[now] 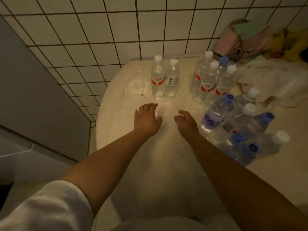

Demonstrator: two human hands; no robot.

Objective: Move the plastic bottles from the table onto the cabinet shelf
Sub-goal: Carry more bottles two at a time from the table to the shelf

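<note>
Head view shows left hand (147, 118) and right hand (186, 120) spread and empty above the table (116, 114), probably reaching for the two upright bottles (165, 80) just beyond.

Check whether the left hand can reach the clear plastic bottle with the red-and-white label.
Probably yes: the left hand hovers open, with bare tabletop between it and the clear red-labelled plastic bottle.

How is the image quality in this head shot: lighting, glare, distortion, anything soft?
Head view: dim, warm light with a bright glare patch on the table between the left hand and right hand; wide-angle bending curves the wall tile lines; the blue-capped bottles at right and the cloth pile look soft and smeared; the two bottles at centre are sharper.
</note>
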